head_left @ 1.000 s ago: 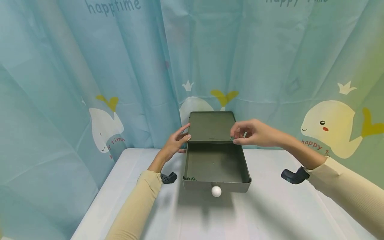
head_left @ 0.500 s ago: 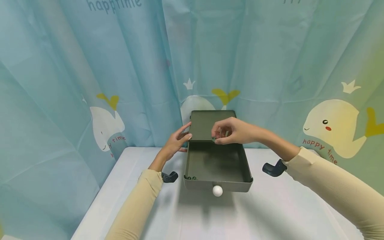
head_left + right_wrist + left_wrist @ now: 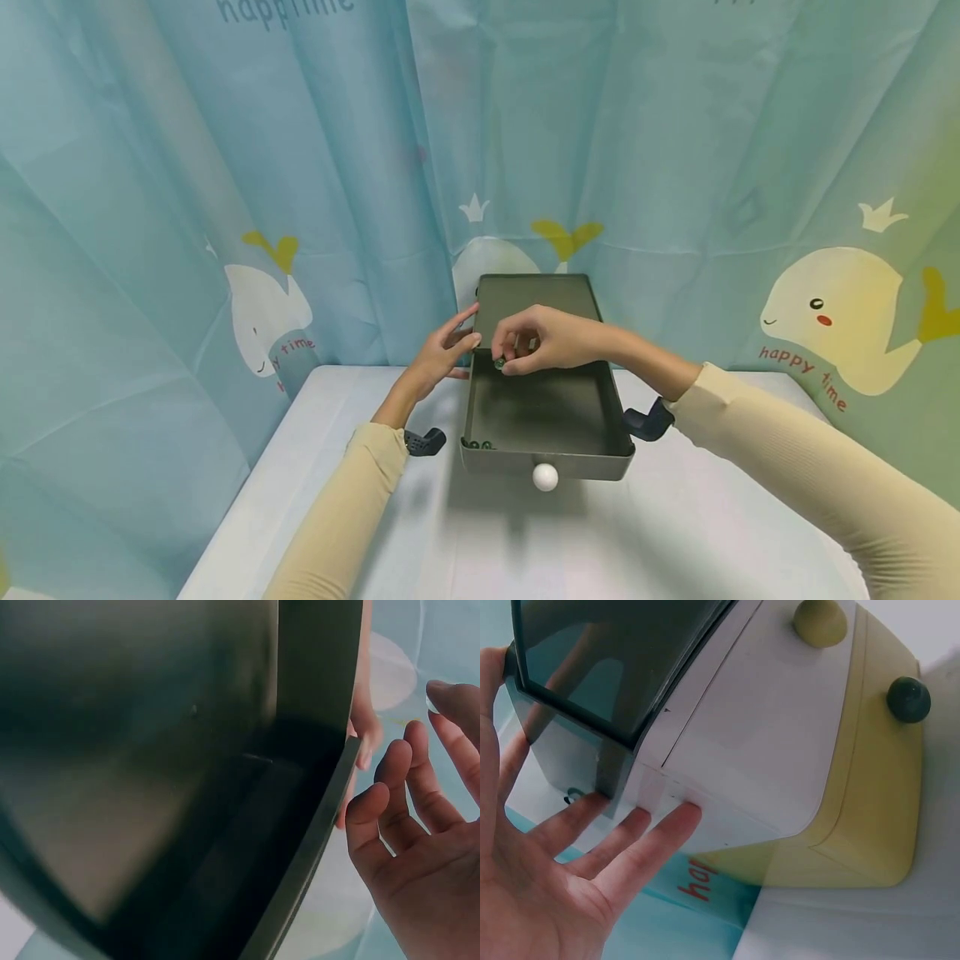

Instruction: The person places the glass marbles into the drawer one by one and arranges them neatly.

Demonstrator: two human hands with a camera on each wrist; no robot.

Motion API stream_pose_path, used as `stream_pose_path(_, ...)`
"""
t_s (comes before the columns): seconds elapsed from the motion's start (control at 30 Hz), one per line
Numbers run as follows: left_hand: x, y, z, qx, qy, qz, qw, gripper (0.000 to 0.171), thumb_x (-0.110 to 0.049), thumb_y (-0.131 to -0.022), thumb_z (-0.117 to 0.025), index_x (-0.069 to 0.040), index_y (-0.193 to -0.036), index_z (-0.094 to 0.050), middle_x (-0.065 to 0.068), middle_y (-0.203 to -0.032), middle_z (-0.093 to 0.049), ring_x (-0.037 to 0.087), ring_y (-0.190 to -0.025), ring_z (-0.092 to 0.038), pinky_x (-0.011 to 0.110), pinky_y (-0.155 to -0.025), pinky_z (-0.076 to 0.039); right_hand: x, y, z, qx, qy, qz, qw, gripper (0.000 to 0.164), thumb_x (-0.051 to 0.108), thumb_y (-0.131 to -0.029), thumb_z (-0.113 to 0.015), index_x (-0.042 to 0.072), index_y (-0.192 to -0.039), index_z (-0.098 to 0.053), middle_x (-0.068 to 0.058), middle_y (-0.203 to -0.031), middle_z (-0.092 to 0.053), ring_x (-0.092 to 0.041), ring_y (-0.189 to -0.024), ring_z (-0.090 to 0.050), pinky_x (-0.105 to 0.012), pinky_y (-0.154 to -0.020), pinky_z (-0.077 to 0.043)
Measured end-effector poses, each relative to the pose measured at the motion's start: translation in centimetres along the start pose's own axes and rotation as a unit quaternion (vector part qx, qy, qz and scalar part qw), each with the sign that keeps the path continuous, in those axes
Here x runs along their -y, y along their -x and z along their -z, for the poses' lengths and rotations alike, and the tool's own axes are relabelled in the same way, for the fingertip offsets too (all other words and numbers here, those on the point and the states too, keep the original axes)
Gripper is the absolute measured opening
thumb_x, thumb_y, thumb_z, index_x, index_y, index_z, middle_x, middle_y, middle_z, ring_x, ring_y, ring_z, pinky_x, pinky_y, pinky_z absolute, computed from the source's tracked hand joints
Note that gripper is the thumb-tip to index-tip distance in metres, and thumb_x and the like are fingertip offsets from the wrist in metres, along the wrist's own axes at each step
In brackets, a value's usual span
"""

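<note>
In the head view a grey-green drawer [image 3: 551,408] with a white knob [image 3: 545,477] is pulled out of a small cabinet [image 3: 534,293]. My right hand [image 3: 551,340] pinches a small green glass marble [image 3: 499,363] between thumb and fingertips, over the drawer's back left part. Small green marbles [image 3: 480,445] lie in the drawer's front left corner. My left hand [image 3: 438,357] touches the cabinet's left side, its fingers spread. In the left wrist view those fingers [image 3: 649,847] are fairly straight against the wall of the cabinet.
Below the pulled-out drawer, the left wrist view shows a white drawer [image 3: 772,712] with a yellow knob [image 3: 820,622] and a yellow drawer [image 3: 877,780] with a green knob [image 3: 908,700]. A white table [image 3: 360,542] bears the cabinet. A blue whale-print curtain [image 3: 360,167] hangs behind.
My right hand has moved left with the marble, from the cabinet's right front corner to over the drawer's back left. The left hand stays in place at the cabinet's side.
</note>
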State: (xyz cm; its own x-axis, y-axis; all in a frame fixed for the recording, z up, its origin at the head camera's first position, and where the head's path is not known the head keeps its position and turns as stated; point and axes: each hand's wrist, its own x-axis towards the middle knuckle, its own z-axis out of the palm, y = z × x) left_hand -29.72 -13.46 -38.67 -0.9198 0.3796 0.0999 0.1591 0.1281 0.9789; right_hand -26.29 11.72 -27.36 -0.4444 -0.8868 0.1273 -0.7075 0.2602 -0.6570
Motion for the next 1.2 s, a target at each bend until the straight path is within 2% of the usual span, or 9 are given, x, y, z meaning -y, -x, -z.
stream_pose_path(0.37, 0.04, 0.04, 0.00, -0.006, -0.003, 0.001, 1.0000, 0.062, -0.039, -0.103, -0.060, -0.040, -0.160, -0.037, 0.013, -0.164, -0.034, 0.037, -0.144, -0.042, 0.056, -0.089, -0.058, -0.12, -0.63, -0.72, 0.010, -0.009, 0.004, 1.000, 0.009, 0.010, -0.095, -0.073, 0.015, -0.102, -0.070, 0.001, -0.086, -0.066, -0.019, -0.075, -0.064, -0.040, -0.072, -0.055)
stream_pose_path(0.6, -0.05, 0.07, -0.01, -0.001, 0.001, 0.001, 1.0000, 0.063, -0.038, -0.102, -0.060, -0.038, -0.160, -0.036, 0.016, -0.164, -0.032, 0.038, -0.144, -0.042, 0.057, -0.090, -0.057, -0.27, -0.68, -0.86, 0.009, -0.003, -0.002, 1.000, 0.011, 0.009, -0.095, -0.073, 0.017, -0.101, -0.071, 0.002, -0.086, -0.066, -0.018, -0.074, -0.063, -0.036, -0.071, -0.054)
stream_pose_path(0.8, -0.11, 0.09, 0.00, -0.001, 0.000, 0.001, 1.0000, 0.063, -0.039, -0.102, -0.060, -0.040, -0.160, -0.036, 0.016, -0.164, -0.032, 0.039, -0.143, -0.043, 0.056, -0.090, -0.057, -0.17, -0.66, -0.85, 0.010, -0.008, 0.002, 1.000, 0.010, 0.010, -0.095, -0.073, 0.014, -0.104, -0.070, 0.000, -0.087, -0.066, -0.019, -0.074, -0.063, -0.037, -0.071, -0.054)
stream_pose_path(1.03, 0.11, 0.05, 0.05, -0.008, -0.009, 0.005, 0.9999, 0.060, -0.040, -0.102, -0.060, -0.043, -0.158, -0.038, 0.014, -0.164, -0.033, 0.036, -0.143, -0.044, 0.055, -0.089, -0.058, -0.37, -0.50, -0.86, 0.013, 0.001, -0.020, 1.000, 0.028, 0.019, -0.094, -0.076, 0.014, -0.119, -0.066, 0.000, -0.095, -0.067, -0.019, -0.082, -0.067, -0.041, -0.082, -0.055)
stream_pose_path(1.2, 0.08, 0.00, 0.01, -0.008, -0.009, 0.005, 0.9999, 0.061, -0.040, -0.102, -0.060, -0.043, -0.159, -0.037, 0.015, -0.164, -0.033, 0.037, -0.142, -0.045, 0.055, -0.089, -0.058, -0.53, -0.34, -0.87, 0.008, 0.005, -0.027, 1.000, 0.033, 0.020, -0.093, -0.078, 0.017, -0.123, -0.064, -0.001, -0.097, -0.067, -0.021, -0.083, -0.069, -0.042, -0.083, -0.055)
